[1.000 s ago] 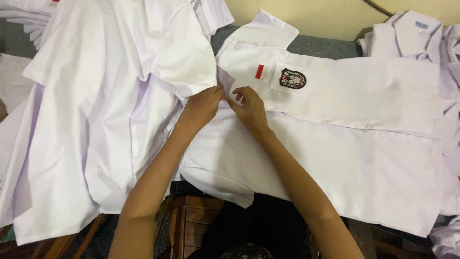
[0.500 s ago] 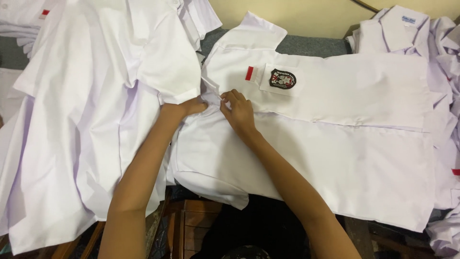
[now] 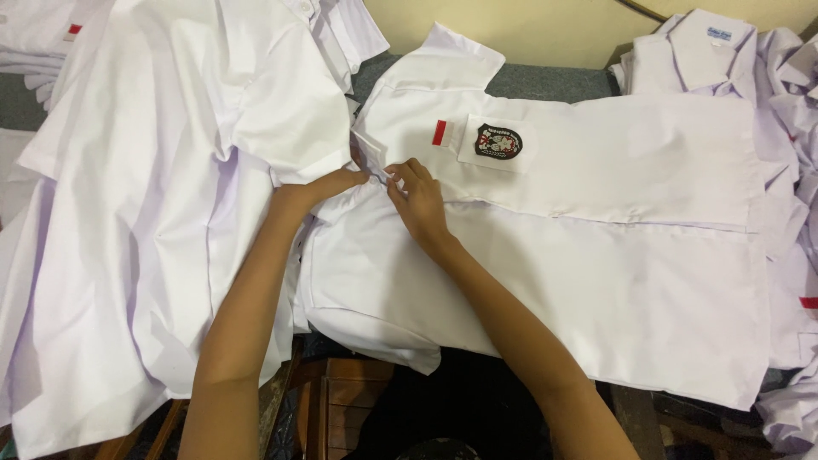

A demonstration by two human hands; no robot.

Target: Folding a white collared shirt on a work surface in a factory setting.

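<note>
Evidently well along with the white shirt (image 3: 596,281): spread flat, front up, across the middle of the grey surface (image 3: 545,81), collar end toward the left, hem toward the right edge. Front strip lying closed and straight along nearly its whole length. Dark badge (image 3: 498,140) on the chest pocket and small red tab (image 3: 440,132) beside it, both facing up on the far half.

Meeting at the collar end of that strip: left hand (image 3: 328,183) and right hand (image 3: 417,200), almost touching. Right hand curled, fingertips pinched on the edge of the cloth. Left hand likewise closed on the same fold, though with fingertips partly hidden under a sleeve from the neighbouring heap.

Judged as left to do: only this top bit by the neck; cannot tell whether a button sits there or is fastened. Near sleeve hanging a little over the near edge, above the wooden frame (image 3: 341,400).

Heaped over the left side: loose pile of white shirts (image 3: 153,213). Stacked at the far right corner: folded shirts (image 3: 707,51), collars up.
</note>
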